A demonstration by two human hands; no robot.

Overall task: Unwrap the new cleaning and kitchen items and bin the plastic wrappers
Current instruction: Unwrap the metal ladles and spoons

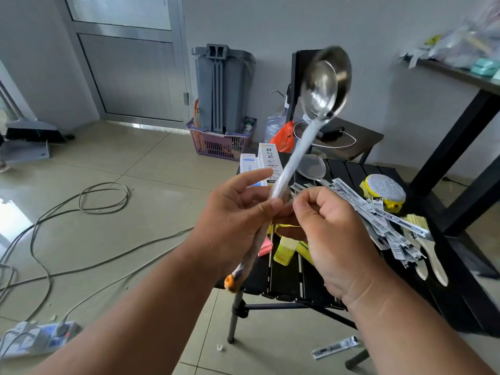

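Left hand [238, 212] grip holds wrapped ladle [322, 85] mid-frame; right hand [322, 220] pinches wrapper [292, 163]. Risk: film tears short, or ladle slips.

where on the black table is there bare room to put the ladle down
Bare slats on the black table lie along the near edge, below the yellow clip, and at the far right corner behind the scrubber. The right side, with label strips and brushes, is crowded.

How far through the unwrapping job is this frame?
Early to middle. In hand: the left hand grips a ladle whose handle is wrapped in plastic, and the right hand pinches at that wrap. Left: wrapped strips piled on the black table, one strip on the floor. Nothing visibly binned.
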